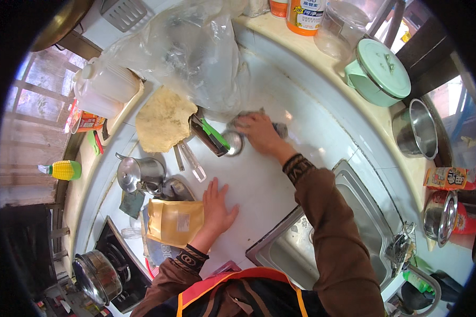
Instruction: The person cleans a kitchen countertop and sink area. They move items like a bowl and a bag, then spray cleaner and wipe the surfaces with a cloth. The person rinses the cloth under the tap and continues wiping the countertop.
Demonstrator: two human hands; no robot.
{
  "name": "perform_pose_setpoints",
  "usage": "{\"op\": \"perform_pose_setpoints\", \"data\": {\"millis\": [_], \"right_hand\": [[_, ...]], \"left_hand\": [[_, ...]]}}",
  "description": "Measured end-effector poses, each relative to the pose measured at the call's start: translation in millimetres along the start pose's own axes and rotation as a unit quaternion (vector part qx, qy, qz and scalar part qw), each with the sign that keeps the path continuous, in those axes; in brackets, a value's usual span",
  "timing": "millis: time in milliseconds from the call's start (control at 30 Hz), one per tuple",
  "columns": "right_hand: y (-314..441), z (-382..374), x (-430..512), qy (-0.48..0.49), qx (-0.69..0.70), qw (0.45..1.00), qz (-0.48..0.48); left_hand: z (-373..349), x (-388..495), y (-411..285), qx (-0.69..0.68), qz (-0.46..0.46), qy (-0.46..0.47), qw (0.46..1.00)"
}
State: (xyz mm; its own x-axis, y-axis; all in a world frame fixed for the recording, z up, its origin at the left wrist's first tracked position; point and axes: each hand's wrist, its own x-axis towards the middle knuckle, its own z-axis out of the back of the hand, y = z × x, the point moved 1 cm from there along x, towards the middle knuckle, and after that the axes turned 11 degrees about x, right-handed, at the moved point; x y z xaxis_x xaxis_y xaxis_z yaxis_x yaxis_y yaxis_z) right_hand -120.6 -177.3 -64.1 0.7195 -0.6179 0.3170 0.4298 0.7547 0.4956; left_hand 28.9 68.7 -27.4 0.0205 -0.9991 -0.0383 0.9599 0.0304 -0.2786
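My right hand (258, 130) is closed over a crumpled grey cloth (279, 128) on the white tiled counter (261, 186). Just left of it lie a round metal object (234, 142) and a green-and-black handled tool (212, 134). Flat on the counter rests my left hand (218, 208), its fingers apart and holding nothing, beside a yellow-brown paper packet (174, 222). Beyond the left hand are a clear plastic utensil (193, 162) and a tan, rough-edged sheet (162, 121). A large clear plastic bag (198, 55) lies near the right hand's far side.
A stainless sink (361, 210) is at the right, beneath my right forearm. A metal pitcher (142, 174) stands left, with a pot (97, 277) on the stove. Along the raised ledge are a mint-green lidded pot (384, 75), a steel bowl (414, 128) and plastic jugs (107, 87).
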Motion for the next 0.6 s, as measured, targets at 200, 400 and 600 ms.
{"op": "perform_pose_setpoints", "data": {"millis": [200, 400, 600], "right_hand": [[2, 32, -75, 0.009, 0.07, 0.997, 0.03], [-83, 58, -12, -0.121, -0.113, 0.977, -0.134], [-159, 17, 134, -0.236, -0.017, 0.961, -0.142]], "left_hand": [[31, 82, -32, 0.009, -0.002, -0.083, 0.997], [-8, 95, -11, 0.019, -0.045, -0.059, 0.997], [-4, 18, 4, -0.048, 0.021, -0.087, 0.995]]}}
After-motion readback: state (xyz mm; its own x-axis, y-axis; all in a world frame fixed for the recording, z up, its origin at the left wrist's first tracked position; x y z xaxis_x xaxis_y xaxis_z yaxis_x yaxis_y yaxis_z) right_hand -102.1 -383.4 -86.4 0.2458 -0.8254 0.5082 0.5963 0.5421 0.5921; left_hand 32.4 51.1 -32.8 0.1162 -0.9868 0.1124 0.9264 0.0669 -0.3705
